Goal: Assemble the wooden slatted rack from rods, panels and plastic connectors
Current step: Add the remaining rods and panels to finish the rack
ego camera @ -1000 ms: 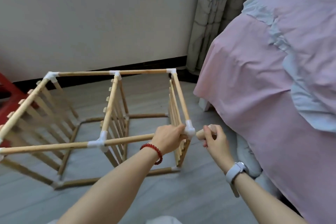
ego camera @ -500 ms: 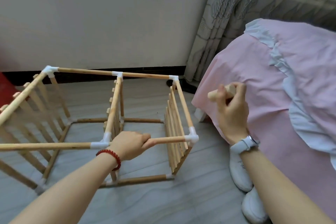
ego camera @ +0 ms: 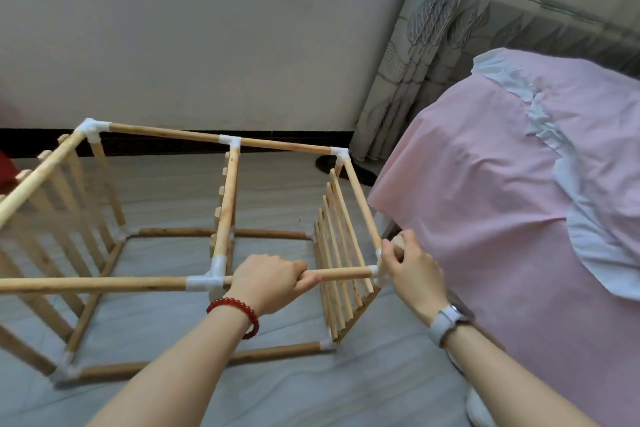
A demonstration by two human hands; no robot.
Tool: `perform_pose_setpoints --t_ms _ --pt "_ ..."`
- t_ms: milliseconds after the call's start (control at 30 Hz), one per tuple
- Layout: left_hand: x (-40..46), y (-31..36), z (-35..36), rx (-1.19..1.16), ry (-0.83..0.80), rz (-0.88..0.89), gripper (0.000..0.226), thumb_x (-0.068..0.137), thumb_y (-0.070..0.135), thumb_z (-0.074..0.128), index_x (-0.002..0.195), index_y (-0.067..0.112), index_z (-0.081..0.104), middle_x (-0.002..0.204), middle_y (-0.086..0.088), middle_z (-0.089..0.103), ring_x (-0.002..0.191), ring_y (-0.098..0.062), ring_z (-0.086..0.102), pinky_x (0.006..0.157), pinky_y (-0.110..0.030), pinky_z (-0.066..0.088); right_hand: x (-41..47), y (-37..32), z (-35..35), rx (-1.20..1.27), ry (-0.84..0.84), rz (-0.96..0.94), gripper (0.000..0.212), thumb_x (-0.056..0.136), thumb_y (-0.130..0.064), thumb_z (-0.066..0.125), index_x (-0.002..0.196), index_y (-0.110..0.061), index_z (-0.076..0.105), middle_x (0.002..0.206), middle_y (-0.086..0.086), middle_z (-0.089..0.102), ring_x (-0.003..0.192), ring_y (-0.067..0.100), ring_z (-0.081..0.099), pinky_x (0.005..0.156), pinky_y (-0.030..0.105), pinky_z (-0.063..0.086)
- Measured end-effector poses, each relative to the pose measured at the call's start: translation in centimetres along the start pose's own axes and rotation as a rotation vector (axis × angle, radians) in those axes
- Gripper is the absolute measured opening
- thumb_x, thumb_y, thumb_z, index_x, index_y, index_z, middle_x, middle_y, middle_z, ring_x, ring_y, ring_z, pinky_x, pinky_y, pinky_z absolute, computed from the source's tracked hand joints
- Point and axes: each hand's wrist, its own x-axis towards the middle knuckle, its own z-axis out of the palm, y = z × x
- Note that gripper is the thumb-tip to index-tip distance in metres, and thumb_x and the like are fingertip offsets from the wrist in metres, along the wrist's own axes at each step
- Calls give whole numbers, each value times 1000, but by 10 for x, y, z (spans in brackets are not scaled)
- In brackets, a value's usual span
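The wooden rack (ego camera: pixel 225 218) stands on the floor as a box frame of rods, slatted panels and white plastic connectors. My left hand (ego camera: pixel 270 282) grips the near top rod (ego camera: pixel 343 274) just right of the middle T-connector (ego camera: pixel 207 282). My right hand (ego camera: pixel 410 269) grips a short wooden piece (ego camera: pixel 398 243) whose rounded end shows above the fingers. It sits at the near right corner connector (ego camera: pixel 377 270), which the hand mostly hides.
A bed under a pink cover (ego camera: pixel 519 201) rises close on the right of the rack. A curtain (ego camera: pixel 433 45) hangs behind it, and a pale wall (ego camera: pixel 207 28) stands behind the rack. White shoes (ego camera: pixel 479 406) lie by my right arm. Grey floor (ego camera: pixel 311 388) stretches in front.
My right hand, raised beside the bed with the wooden piece half a second ago, has come back down onto the near right corner. My left hand slid back right along the rod.
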Motion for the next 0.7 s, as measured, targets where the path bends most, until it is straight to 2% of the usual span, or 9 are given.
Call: perform_pose_setpoints --t_ms 67,133,167,300,400,467,500,600,700 --pt "1 -1 0 14 -1 7 47 89 66 11 76 32 40 58 10 44 47 -3 39 42 -22 22 26 -1 -25 54 185 0 21 92 -44 43 86 -27 32 70 0 56 70 29 53 59 32 32" --pt "1 0 0 16 0 -11 45 90 65 13 75 31 39 57 10 43 46 -3 37 42 -23 20 41 2 -45 288 444 47 24 89 -52 39 86 -30 30 76 2 63 69 26 52 60 33 35" --pt "1 0 -1 22 2 -18 45 91 65 13 74 31 38 56 10 42 45 -3 36 42 -23 20 36 2 -43 369 471 58 25 89 -52 39 86 -29 30 76 4 65 69 26 54 60 33 38" --pt "0 3 0 -2 9 -20 46 90 65 13 66 31 30 55 10 42 44 -3 37 41 -21 20 -18 5 6 96 2 41 22 94 -37 46 86 -19 37 61 -3 54 66 33 55 54 32 35" --pt "1 1 -1 20 36 -17 47 89 66 11 64 30 28 54 9 42 43 -4 37 40 -22 20 19 3 -18 129 196 -9 23 92 -43 46 83 -26 34 61 -7 52 62 26 48 50 29 30" --pt "1 2 2 15 41 -16 48 88 66 9 63 30 27 54 10 42 43 -4 37 40 -21 21 34 3 -31 334 429 46 25 88 -52 42 83 -30 32 69 -1 61 67 25 52 58 31 36" --pt "1 2 2 17 48 -18 48 88 66 8 63 30 28 55 10 43 43 -3 37 40 -21 21 32 3 -28 397 445 65 26 88 -52 41 83 -29 32 71 1 62 68 25 54 60 32 38" --pt "1 1 5 2 69 -13 49 87 66 10 70 30 39 60 11 45 49 -3 40 42 -20 22 1 4 10 151 95 62 25 93 -39 47 80 -23 34 59 -7 54 60 28 55 53 31 37" --pt "0 1 -1 -68 97 10 44 91 62 23 91 29 53 81 13 51 69 -3 43 50 -17 26 13 3 11 31 -14 19 24 95 -40 41 77 -26 33 59 -12 54 51 6 51 45 24 31"
